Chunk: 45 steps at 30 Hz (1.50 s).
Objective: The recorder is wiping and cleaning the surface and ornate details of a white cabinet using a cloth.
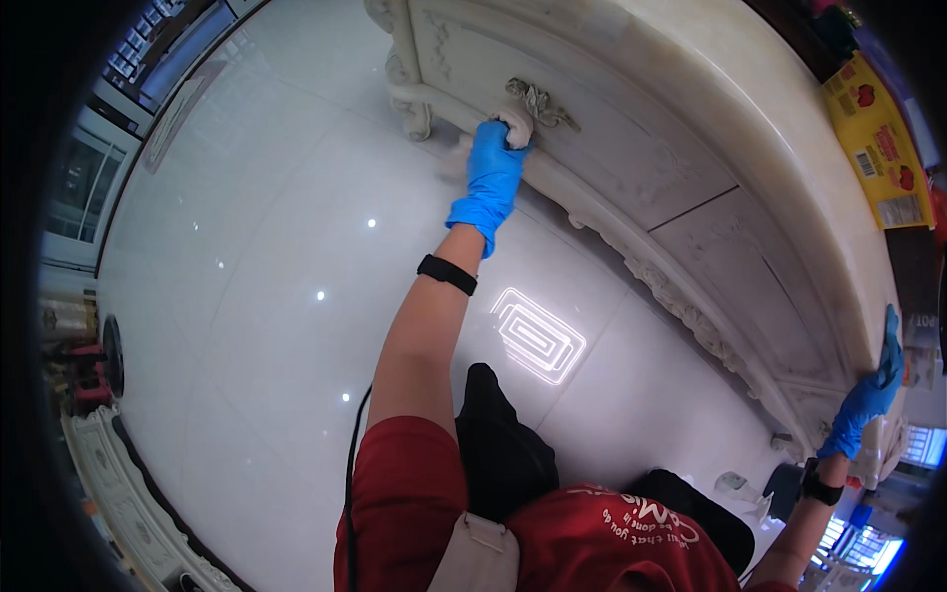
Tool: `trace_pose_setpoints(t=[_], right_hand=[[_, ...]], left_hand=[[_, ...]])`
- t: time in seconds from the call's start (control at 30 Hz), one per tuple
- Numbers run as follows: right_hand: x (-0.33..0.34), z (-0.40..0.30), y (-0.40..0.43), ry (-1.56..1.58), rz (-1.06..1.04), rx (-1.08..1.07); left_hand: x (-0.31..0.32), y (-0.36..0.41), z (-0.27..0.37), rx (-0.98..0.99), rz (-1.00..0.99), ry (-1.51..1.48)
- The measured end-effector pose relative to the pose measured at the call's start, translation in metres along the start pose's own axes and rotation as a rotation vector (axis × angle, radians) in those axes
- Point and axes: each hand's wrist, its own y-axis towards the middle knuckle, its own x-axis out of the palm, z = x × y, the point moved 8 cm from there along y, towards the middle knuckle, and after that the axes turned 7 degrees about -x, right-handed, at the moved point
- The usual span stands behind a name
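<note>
My left hand [494,174], in a blue disposable glove, grips a folded pale cloth [518,127]. The cloth is against the lower drawer front of a cream carved cabinet [592,140], just below an ornate metal drawer handle [538,100]. Part of a pale, blurred shape shows behind the wrist; I cannot tell whether it is cloth or a reflection. My right hand [869,403], also in a blue glove, rests with extended fingers against the edge of the cabinet's polished stone top [836,244]. Nothing shows in that hand.
Yellow printed packaging [877,140] and other goods stand along the top's far side. Glossy white tiles [281,185] reflect ceiling lights. What looks like a clear spray bottle [736,487] is near my knee at right. Another carved cabinet [118,481] stands at lower left.
</note>
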Motion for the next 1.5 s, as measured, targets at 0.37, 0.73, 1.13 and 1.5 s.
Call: trace_pose_setpoints(t=[0.37,0.73,1.13,1.5], right_hand=[[0.005,-0.002,0.004,-0.104,-0.096,0.095],[0.003,0.0,0.003,-0.163,-0.117,0.088],[-0.005,-0.006,-0.002,-0.078,-0.02,-0.079],[-0.014,-0.004,-0.003,-0.109,0.066,-0.038]], left_hand=[[-0.096,0.103,-0.116,-0.231,0.457,-0.204],[0.127,-0.102,-0.111,-0.785,0.168,-0.817],[0.214,-0.243,0.077,-0.926,-1.129,-1.016],[0.081,-0.046,0.128,0.091,0.031,-0.477]])
